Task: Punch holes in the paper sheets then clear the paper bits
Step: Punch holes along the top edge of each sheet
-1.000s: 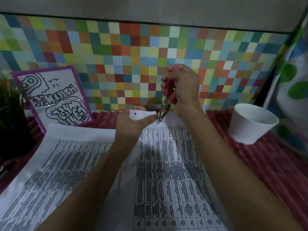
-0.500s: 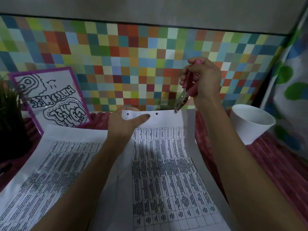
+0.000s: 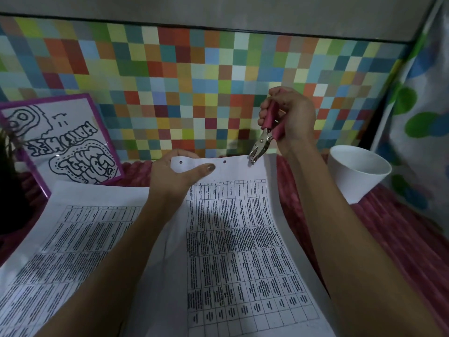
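Observation:
A printed paper sheet (image 3: 245,239) with a table on it is lifted at its far edge, where two punched holes show. My left hand (image 3: 177,176) pinches that far edge near the left hole, thumb on top. My right hand (image 3: 289,117) grips a pink-handled hole punch (image 3: 263,139). Its metal jaws sit over the far edge of the sheet, to the right of the second hole. A second printed sheet (image 3: 65,242) lies flat to the left, partly under my left arm.
A white cup (image 3: 357,173) stands at the right on a dark red ribbed cloth (image 3: 401,239). A purple-framed drawing (image 3: 63,144) leans on the checkered wall at the left, beside a dark plant (image 3: 9,181). A spotted curtain (image 3: 422,113) hangs at the far right.
My right hand carried the punch rightward along the sheet's far edge, leaving a second hole behind. My left hand kept its hold on the edge.

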The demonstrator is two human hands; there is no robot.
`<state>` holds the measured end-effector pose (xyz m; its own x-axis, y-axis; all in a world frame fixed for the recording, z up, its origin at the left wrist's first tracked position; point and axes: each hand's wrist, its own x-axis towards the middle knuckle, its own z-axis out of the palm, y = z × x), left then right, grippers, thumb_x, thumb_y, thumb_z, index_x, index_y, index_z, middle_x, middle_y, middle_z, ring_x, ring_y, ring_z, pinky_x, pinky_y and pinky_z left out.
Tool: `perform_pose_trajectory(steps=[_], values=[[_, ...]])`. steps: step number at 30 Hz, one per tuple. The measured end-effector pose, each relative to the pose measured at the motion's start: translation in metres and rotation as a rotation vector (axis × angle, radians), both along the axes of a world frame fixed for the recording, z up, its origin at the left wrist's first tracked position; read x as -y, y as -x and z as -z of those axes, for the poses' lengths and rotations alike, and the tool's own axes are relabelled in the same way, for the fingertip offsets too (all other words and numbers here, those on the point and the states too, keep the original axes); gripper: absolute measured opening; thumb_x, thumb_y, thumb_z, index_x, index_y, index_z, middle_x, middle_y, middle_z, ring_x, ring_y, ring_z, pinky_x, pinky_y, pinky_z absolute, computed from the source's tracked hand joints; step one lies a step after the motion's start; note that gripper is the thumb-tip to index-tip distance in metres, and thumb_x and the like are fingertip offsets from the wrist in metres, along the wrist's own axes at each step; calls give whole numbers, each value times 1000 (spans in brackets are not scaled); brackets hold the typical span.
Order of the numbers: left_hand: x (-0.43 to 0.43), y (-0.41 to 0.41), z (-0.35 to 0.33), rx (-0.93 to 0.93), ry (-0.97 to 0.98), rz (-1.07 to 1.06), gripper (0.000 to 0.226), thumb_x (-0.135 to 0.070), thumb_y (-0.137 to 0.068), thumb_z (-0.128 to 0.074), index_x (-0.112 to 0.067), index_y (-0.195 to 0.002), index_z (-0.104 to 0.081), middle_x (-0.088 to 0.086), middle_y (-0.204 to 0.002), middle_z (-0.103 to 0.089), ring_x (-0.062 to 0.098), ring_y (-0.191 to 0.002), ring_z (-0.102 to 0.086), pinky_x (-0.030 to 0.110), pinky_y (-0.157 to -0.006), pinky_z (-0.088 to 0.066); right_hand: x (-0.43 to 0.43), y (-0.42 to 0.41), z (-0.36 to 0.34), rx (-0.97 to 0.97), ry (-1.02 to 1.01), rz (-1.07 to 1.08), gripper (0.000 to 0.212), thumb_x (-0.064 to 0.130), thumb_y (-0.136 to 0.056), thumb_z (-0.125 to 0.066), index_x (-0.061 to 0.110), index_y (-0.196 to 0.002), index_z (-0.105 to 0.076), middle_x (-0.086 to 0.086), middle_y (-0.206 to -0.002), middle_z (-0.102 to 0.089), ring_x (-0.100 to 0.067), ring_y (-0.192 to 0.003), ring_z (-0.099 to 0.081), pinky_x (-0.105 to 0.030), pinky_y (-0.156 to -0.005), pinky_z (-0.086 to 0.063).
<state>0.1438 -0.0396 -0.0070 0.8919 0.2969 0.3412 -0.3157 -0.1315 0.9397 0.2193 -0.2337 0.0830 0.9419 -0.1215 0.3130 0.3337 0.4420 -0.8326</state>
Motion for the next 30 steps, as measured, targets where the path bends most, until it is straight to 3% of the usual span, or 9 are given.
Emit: perform_pose_trajectory(steps=[5,25,30], values=[[3,1,-2,19,6,26,23,-11,-70,-86,-11,-80,-66,3,-73,-69,10,-63,-66,21,-57,-53,1,0,-3,29,-73,-38,17,-4,-84,-39,2,-88,-54,-16,-67,-55,-23,-52,-50,-29,-51,-46],[2,1,1,34,-1,30,22,-11,-70,-86,-9,-81,-67,16,-79,-71,23,-68,-68,37,-64,-58,-3,6,-6,-11,-62,-87,13,-4,-85,-41,1,-86,-53,-16,-65,-53,-22,-50,-47,-29,-50,-43],[5,0,0,21,6,35,24,-9,-69,-86,-10,-80,-64,3,-69,-68,12,-60,-64,26,-56,-54,-7,7,-4,-8,-12,-70,14,-6,-84,-40,0,-86,-52,-15,-64,-52,-22,-49,-48,-28,-50,-43]])
